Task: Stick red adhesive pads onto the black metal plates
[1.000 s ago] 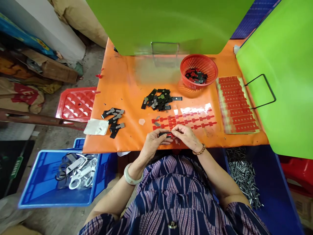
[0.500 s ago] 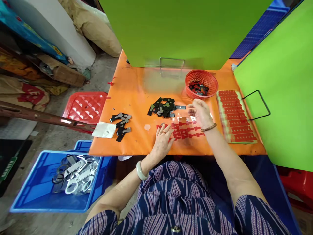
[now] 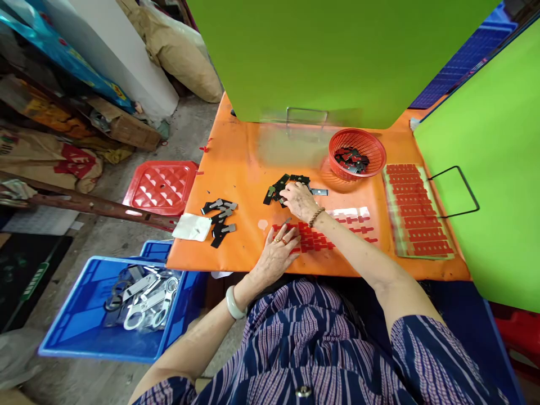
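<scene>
My left hand (image 3: pixel 278 249) lies with fingers stretched over the left end of a clear sheet of red cut-out stickers (image 3: pixel 310 239). A small grey sliver (image 3: pixel 287 221) shows just beyond its fingertips. My right hand (image 3: pixel 300 201) is over the pile of flat black pieces (image 3: pixel 276 188), its fingers bent together and pressed down among them. What those fingertips pinch, if anything, is hidden. One dark strip with a pale mark (image 3: pixel 319 192) sticks out right of the pile. My right forearm crosses above the sticker sheet.
A red mesh basket (image 3: pixel 358 154) holds black and red pieces. Stacked red sticker sheets (image 3: pixel 417 211) lie at right. Black pieces with grey tabs (image 3: pixel 221 218) and a white paper (image 3: pixel 192 226) are at left. Green panels (image 3: pixel 337 62) border the orange table (image 3: pixel 248 253); a blue crate (image 3: pixel 80 332) stands below.
My right hand has moved left from beside the basket onto the black pile. The left hand remains on the sticker sheet. The whole view has shifted slightly.
</scene>
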{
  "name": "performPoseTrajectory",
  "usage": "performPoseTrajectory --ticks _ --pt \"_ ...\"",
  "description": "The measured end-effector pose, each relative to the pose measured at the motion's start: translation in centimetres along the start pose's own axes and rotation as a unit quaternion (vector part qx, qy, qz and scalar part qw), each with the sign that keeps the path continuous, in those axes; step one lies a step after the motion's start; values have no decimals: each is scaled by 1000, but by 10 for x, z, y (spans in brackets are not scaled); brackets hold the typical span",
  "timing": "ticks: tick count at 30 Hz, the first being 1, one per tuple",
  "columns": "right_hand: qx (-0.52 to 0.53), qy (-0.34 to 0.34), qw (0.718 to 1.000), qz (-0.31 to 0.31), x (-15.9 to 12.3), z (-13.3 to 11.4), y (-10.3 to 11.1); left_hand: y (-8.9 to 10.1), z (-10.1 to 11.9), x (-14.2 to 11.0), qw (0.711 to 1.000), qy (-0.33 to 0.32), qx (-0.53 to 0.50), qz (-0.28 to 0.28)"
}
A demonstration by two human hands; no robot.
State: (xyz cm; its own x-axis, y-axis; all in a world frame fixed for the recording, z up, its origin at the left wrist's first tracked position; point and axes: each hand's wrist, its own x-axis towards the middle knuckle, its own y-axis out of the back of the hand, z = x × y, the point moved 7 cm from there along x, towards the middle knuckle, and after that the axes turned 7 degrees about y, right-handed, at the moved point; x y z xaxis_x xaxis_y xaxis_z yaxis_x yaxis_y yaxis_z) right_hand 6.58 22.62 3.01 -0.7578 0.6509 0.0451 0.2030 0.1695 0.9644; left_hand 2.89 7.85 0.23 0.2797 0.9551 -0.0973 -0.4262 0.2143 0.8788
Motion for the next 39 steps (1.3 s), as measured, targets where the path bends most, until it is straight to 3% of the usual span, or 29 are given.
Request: performPoseTrajectory --ticks 3,5,8,10,12,14,16,18,21,28,31,33,36,39 --pt "34 13 999 4 1 7 -3 1 -6 -3 1000 -2 -13 -4" --pt "83 9 996 39 -2 13 2 3 -8 -4 999 -1 -37 0" --pt "185 -13 972 147 -21 20 25 17 -9 -3 992 37 -114 45" --pt "252 -25 941 223 -46 21 43 33 -13 -1 968 107 -201 105" --pt "310 -33 912 268 -75 19 56 46 -18 -1 914 205 -311 159" --pt "366 -33 887 281 -104 13 63 48 -14 5 837 262 -458 145" --pt "413 -35 864 287 -131 7 64 39 -1 15 744 287 -599 75" --pt "448 -46 850 275 -153 4 60 27 19 22 666 297 -684 -33" --pt "490 -54 835 247 -179 1 51 14 44 22 610 295 -722 -136" --pt "540 -37 819 191 -217 -1 32 -15 69 -4 557 332 -731 -211" --pt "601 -65 782 148 -227 1 15 -24 71 -16 561 335 -729 -206" --pt "609 -107 770 155 -232 10 6 -27 67 -23 571 337 -727 -178" --pt "509 -189 810 221 -240 32 4 -25 56 -31 589 353 -716 -125" --pt "403 -209 854 252 -240 41 7 -17 43 -36 599 370 -707 -62"
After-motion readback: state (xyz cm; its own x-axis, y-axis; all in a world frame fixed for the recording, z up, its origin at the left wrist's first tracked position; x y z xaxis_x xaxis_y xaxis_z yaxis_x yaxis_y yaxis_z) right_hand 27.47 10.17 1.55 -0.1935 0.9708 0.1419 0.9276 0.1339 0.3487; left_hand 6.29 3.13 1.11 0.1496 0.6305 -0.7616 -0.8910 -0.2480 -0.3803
